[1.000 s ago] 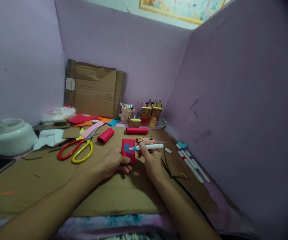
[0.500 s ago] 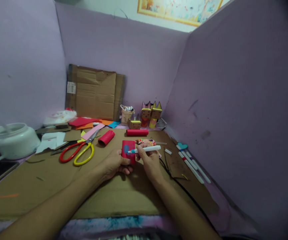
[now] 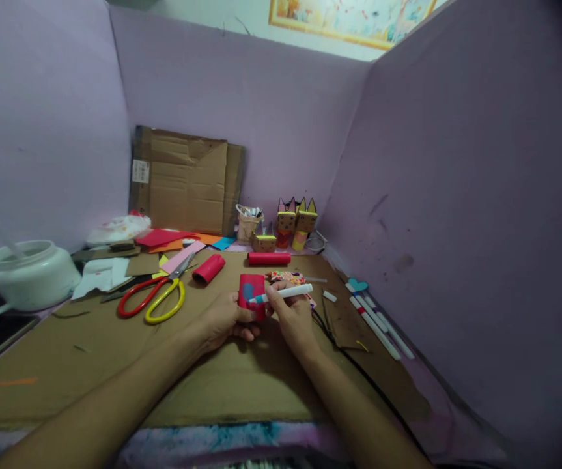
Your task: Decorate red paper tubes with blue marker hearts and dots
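Observation:
My left hand (image 3: pixel 229 319) grips a red paper-covered tube (image 3: pixel 258 284) from its left and lower side, holding it above the cardboard sheet. A blue patch (image 3: pixel 248 291) shows on the tube's face. Pinched in my right hand (image 3: pixel 294 319) is a white marker (image 3: pixel 293 291) with a blue band. Its tip points left and meets the tube at the lower part of the patch. Just behind my right hand lies a colourful patterned item (image 3: pixel 285 278), partly hidden. The white marker cap (image 3: pixel 329 296) rests to the right.
Scissors (image 3: pixel 166 296) with red and yellow handles lie left, near two red rolls (image 3: pixel 209 269). Several markers (image 3: pixel 376 324) line the right wall. A white pot (image 3: pixel 29 280) stands far left. Cat-shaped cardboard figures (image 3: pixel 296 221) and a pen cup (image 3: pixel 250 227) stand at the back.
The marker tip has shifted slightly down on the blue patch. My left hand keeps the tube in nearly the same place; the whole view has moved a touch.

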Action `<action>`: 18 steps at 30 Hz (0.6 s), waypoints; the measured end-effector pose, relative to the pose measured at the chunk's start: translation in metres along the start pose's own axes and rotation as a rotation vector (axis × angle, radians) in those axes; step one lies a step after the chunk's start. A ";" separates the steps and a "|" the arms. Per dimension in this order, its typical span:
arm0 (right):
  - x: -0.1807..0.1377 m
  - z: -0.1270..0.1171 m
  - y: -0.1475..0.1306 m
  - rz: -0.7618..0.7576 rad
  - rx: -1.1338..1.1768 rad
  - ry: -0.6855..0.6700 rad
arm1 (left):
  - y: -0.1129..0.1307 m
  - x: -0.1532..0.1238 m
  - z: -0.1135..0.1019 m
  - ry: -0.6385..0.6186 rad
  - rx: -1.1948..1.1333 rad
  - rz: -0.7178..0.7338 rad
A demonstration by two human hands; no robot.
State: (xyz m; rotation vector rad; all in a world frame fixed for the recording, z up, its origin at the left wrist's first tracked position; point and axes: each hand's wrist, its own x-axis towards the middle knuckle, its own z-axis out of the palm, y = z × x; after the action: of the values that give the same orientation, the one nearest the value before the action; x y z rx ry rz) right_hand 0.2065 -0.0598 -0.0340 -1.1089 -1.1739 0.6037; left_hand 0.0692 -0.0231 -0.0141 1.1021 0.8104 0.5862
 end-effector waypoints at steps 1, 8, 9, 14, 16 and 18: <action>0.000 0.000 0.000 0.006 0.010 0.005 | 0.000 0.000 0.000 0.001 0.002 -0.001; 0.000 0.001 -0.003 -0.004 0.012 0.002 | -0.001 0.001 -0.001 0.002 0.006 0.000; 0.001 0.001 -0.003 0.000 0.013 -0.004 | -0.001 0.001 -0.001 -0.002 0.008 0.002; 0.001 -0.001 -0.003 0.012 0.001 0.005 | 0.000 0.000 0.000 0.007 0.007 0.002; 0.001 -0.001 -0.004 0.011 0.016 0.019 | 0.001 -0.001 0.001 0.017 0.011 -0.005; 0.000 -0.001 -0.005 0.014 0.035 0.026 | 0.001 -0.002 0.002 0.021 0.016 -0.005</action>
State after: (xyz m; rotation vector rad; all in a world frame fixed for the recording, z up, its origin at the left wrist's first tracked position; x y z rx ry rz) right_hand 0.2066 -0.0617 -0.0297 -1.0931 -1.1302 0.6171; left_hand 0.0694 -0.0249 -0.0120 1.1101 0.8375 0.5883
